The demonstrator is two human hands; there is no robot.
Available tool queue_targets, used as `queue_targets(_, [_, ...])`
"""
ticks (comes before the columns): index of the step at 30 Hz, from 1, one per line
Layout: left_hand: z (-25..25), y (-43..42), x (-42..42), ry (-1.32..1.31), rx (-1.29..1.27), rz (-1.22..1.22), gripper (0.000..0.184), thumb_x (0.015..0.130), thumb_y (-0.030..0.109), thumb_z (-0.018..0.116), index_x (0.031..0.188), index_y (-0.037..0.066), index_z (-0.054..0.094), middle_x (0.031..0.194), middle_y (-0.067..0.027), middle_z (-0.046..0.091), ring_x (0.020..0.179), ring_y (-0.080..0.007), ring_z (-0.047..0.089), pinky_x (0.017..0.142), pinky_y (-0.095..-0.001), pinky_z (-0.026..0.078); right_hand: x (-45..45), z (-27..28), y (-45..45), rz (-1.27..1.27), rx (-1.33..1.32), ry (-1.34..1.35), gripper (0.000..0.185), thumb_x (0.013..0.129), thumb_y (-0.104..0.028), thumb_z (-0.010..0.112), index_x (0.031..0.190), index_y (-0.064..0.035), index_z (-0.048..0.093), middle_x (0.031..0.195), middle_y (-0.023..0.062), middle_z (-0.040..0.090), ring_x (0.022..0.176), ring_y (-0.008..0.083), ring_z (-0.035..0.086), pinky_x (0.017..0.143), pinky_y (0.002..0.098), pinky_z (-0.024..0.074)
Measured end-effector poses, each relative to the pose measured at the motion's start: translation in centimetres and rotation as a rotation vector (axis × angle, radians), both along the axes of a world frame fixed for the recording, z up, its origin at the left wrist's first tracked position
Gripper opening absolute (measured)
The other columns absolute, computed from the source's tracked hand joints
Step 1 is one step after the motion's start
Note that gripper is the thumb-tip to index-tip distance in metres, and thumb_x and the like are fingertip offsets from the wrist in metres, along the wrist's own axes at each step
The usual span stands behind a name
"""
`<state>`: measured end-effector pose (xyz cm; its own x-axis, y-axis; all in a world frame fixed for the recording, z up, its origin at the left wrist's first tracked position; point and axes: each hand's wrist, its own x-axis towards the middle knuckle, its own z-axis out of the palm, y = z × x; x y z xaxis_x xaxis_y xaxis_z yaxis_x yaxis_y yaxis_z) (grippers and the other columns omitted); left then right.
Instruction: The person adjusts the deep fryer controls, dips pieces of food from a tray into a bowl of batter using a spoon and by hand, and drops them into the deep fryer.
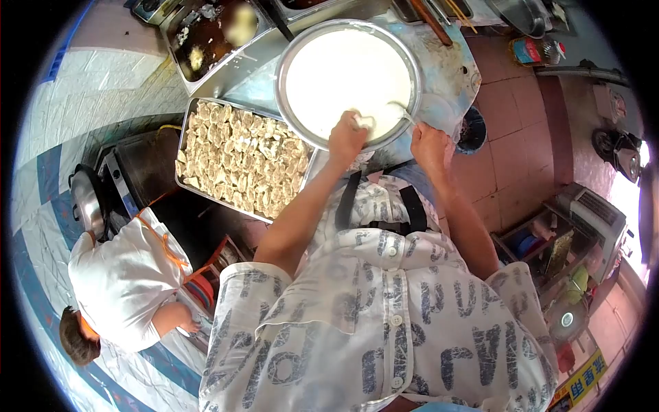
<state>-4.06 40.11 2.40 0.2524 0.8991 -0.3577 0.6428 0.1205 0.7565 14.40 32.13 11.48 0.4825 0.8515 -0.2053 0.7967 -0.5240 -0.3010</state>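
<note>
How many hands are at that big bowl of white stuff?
2: the left hand over the near side of the bowl, with something pale; the right hand by its near-right edge, holding a spoon. No others show there.

Batter [343,75]: creamy white. Bowl [417,75]: silver-grey. Food pieces [240,158]: pale tan, mottled brown. Shirt [371,302]: off-white, dark blue-grey letter print. Co-worker's shirt [113,281]: plain white; straps [167,249], orange. Floor tiles [515,137]: reddish-pink. Sign [587,378]: yellow and blue.
</note>
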Motion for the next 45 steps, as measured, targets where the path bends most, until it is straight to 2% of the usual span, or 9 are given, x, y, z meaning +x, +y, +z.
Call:
queue_targets(7, [0.0,1.7,0.3,-0.596,-0.706,0.473,0.022,0.095,0.015,0.053,0.111,0.003,0.061,0.073,-0.0034,0.060,0.050,-0.0097,0.046,0.043,-0.0241,0.037,0.3,0.7,-0.3,0.057,0.116,0.293,0.025,0.092,-0.029,0.057,0.085,-0.0066,0.066,0.081,0.0198,0.066,0.079,0.0420,0.064,0.070,0.0489,0.0500])
queue_targets(10, [-2.2,2.6,-0.5,-0.706,-0.933,0.444,0.024,0.097,0.016,0.051,0.116,0.005,0.063,0.092,-0.0081,0.070,0.059,-0.0098,0.056,0.042,-0.0216,0.040,-0.5,1.9,-0.2,0.051,0.205,0.352,0.025,0.092,-0.029,0.057,0.087,-0.0066,0.067,0.080,0.0193,0.066,0.079,0.0418,0.064,0.070,0.0484,0.0498])
queue_targets(18, [-1.7,2.5,-1.1,-0.784,-1.047,0.578,0.025,0.101,0.020,0.049,0.116,0.005,0.061,0.092,-0.0067,0.068,0.057,-0.0098,0.054,0.042,-0.0196,0.041,0.5,-0.8,-0.5,0.172,-0.088,0.014,0.021,0.093,-0.025,0.055,0.096,-0.0096,0.069,0.081,0.0185,0.067,0.079,0.0411,0.065,0.070,0.0484,0.0506])
queue_targets(24, [-4.5,2.7,-2.0,-0.888,-1.136,0.605,0.024,0.101,0.020,0.050,0.115,0.004,0.062,0.094,-0.0079,0.068,0.066,-0.0113,0.060,0.044,-0.0197,0.043,-1.2,1.3,-0.5,0.048,0.196,0.419,0.020,0.093,-0.025,0.059,0.097,-0.0088,0.069,0.081,0.0213,0.065,0.076,0.0432,0.063,0.064,0.0483,0.0489])
queue_targets(27, [-4.8,2.6,-2.1,-0.931,-1.161,0.573,0.024,0.100,0.019,0.051,0.115,0.005,0.062,0.095,-0.0072,0.068,0.066,-0.0108,0.060,0.043,-0.0184,0.043,-0.8,-0.5,-0.3,-0.017,0.329,0.231,0.019,0.092,-0.024,0.059,0.097,-0.0093,0.069,0.079,0.0207,0.066,0.075,0.0427,0.064,0.063,0.0479,0.0497])
queue_targets(33, [0.0,3.4,-1.6,-0.891,-1.216,0.618,0.022,0.101,0.024,0.046,0.108,0.010,0.062,0.076,-0.0016,0.061,0.051,-0.0082,0.050,0.046,-0.0214,0.045,0.6,-1.7,-0.8,0.149,0.015,-0.019,0.019,0.092,-0.027,0.057,0.093,-0.0127,0.069,0.076,0.0173,0.067,0.073,0.0422,0.065,0.067,0.0507,0.0512])
queue_targets(37, [-1.6,3.1,-2.3,-0.966,-1.207,0.610,0.024,0.098,0.019,0.053,0.118,0.007,0.062,0.097,-0.0057,0.069,0.067,-0.0094,0.061,0.046,-0.0174,0.048,-0.2,-1.0,-0.9,0.080,0.096,0.102,0.019,0.092,-0.027,0.058,0.092,-0.0106,0.067,0.074,0.0196,0.066,0.073,0.0424,0.064,0.066,0.0516,0.0503])
queue_targets(43, [-1.6,3.1,-1.3,-0.896,-1.128,0.638,0.024,0.102,0.025,0.048,0.111,0.005,0.060,0.075,-0.0048,0.061,0.052,-0.0107,0.053,0.045,-0.0220,0.048,-2.0,3.0,-0.4,0.119,0.257,0.264,0.018,0.093,-0.025,0.057,0.089,-0.0097,0.065,0.072,0.0223,0.064,0.071,0.0428,0.064,0.065,0.0521,0.0499])
queue_targets(45, [-1.9,3.0,-1.5,-0.899,-1.124,0.618,0.024,0.101,0.022,0.050,0.115,0.005,0.060,0.089,-0.0070,0.066,0.065,-0.0117,0.060,0.046,-0.0196,0.049,-2.0,2.4,-0.1,0.084,0.261,0.139,0.017,0.093,-0.024,0.057,0.089,-0.0098,0.065,0.072,0.0220,0.065,0.070,0.0434,0.064,0.063,0.0521,0.0500])
